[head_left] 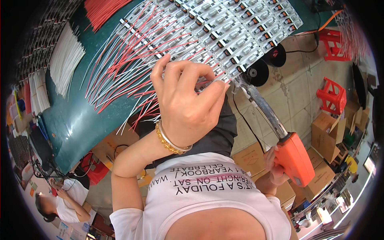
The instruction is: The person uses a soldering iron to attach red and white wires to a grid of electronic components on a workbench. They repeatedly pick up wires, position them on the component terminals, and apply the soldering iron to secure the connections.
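Note:
My left hand [186, 100] lies over the near edge of a panel of small circuit boards [224, 32], in rows with silvery and orange-black parts. Its thumb and forefinger are pinched together at the panel's near corner, on what looks like a thin wire mostly hidden by the fingers. Many red and white wires [120, 76] fan out from the panel to the left, some running under this hand. My right hand [276, 170] is closed round the handle of an orange soldering gun [296, 160]. The gun's long metal barrel points up to the panel corner, its tip close to my left fingertips.
Bundles of white wires [66, 60] and red wires [106, 12] lie on the green tabletop [68, 128]. Right of the table are black reels [256, 73], red stools [332, 96] and cardboard boxes [328, 136]. Another person [66, 200] sits at lower left.

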The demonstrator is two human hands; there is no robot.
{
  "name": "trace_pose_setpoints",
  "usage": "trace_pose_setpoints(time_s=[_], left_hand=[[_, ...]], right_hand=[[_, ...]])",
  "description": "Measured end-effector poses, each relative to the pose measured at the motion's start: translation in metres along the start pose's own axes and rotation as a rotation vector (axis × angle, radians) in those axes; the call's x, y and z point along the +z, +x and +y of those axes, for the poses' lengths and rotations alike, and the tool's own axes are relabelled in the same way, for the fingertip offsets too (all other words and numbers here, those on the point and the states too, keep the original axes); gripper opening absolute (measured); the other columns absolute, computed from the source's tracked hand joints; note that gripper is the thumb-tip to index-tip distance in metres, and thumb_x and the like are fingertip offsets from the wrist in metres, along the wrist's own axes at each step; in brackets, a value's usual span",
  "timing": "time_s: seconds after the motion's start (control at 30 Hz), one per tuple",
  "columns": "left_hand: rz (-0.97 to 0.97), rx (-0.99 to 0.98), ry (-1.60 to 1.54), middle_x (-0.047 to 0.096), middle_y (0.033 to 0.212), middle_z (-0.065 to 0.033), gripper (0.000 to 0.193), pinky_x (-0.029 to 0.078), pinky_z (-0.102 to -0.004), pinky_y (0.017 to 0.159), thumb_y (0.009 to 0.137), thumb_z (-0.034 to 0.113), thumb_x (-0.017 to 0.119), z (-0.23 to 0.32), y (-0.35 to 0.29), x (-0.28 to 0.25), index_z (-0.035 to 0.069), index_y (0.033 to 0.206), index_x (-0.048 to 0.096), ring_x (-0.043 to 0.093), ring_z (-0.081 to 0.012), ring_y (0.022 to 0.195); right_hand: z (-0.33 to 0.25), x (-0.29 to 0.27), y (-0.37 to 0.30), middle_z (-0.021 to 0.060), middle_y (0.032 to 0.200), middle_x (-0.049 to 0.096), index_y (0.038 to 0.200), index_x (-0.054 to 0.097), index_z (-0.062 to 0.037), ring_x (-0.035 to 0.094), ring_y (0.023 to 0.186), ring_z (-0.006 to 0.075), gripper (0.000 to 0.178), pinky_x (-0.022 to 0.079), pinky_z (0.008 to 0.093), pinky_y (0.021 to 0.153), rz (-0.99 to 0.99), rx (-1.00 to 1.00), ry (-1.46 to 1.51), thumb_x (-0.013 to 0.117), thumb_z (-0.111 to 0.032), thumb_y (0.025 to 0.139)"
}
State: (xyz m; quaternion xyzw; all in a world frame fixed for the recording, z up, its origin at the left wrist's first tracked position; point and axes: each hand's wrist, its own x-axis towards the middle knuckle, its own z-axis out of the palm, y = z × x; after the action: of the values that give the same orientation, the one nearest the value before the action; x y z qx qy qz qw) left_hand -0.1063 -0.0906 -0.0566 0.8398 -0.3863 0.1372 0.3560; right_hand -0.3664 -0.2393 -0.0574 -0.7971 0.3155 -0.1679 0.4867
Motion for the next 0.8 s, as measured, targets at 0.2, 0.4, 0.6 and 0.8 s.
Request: trace_pose_setpoints(time_s=[0.2, 0.4, 0.6, 0.8], left_hand=[[0.006, 0.001, 0.005, 0.058, 0.080, 0.0017, 0.016, 0.034, -0.0460, 0.092, 0.061, 0.009, 0.077, -0.001, -0.001, 0.000, 0.014, 0.071, 0.067, 0.051, -0.0201, 0.080], [-0.003, -0.008, 0.003, 0.058, 0.080, 0.0020, 0.014, 0.034, -0.0473, 0.092, 0.061, 0.009, 0.077, 0.001, 0.001, 0.001, 0.014, 0.070, 0.067, 0.051, -0.0196, 0.080], [-0.008, -0.033, 0.009, 0.056, 0.079, 0.0021, 0.013, 0.034, -0.0482, 0.092, 0.062, 0.010, 0.077, 0.002, -0.001, -0.001, 0.014, 0.068, 0.066, 0.051, -0.0206, 0.081], [0.021, -0.086, -0.105, 0.055, 0.094, -0.0057, 0.022, 0.033, -0.0515, 0.092, 0.064, 0.018, 0.077, -0.001, 0.000, -0.015, 0.011, 0.082, 0.067, 0.051, -0.0261, 0.091]], right_hand=[[-0.014, 0.009, 0.010, 0.0032, 0.066, 0.049, 0.062, 0.051, -0.0062, 0.048, 0.062, 0.0182, 0.060, 0.038, 0.0319, 0.058, -0.020, -0.035, 0.124, 0.058, -0.064, 0.079], [-0.003, 0.012, 0.024, -0.0033, 0.052, 0.044, 0.123, 0.044, 0.0061, 0.040, 0.043, 0.0081, 0.069, 0.033, 0.0244, 0.042, -0.192, -0.201, 0.437, 0.058, -0.051, 0.086], [-0.022, 0.040, 0.048, -0.0030, 0.051, 0.042, 0.127, 0.041, 0.0080, 0.039, 0.041, 0.0085, 0.071, 0.036, 0.0247, 0.044, -0.159, -0.165, 0.625, 0.058, -0.048, 0.088], [-0.039, 0.073, 0.101, -0.0008, 0.052, 0.041, 0.126, 0.040, 0.0087, 0.039, 0.041, 0.0096, 0.062, 0.049, 0.0329, 0.061, -0.086, -0.321, 0.583, 0.054, -0.041, 0.092]])
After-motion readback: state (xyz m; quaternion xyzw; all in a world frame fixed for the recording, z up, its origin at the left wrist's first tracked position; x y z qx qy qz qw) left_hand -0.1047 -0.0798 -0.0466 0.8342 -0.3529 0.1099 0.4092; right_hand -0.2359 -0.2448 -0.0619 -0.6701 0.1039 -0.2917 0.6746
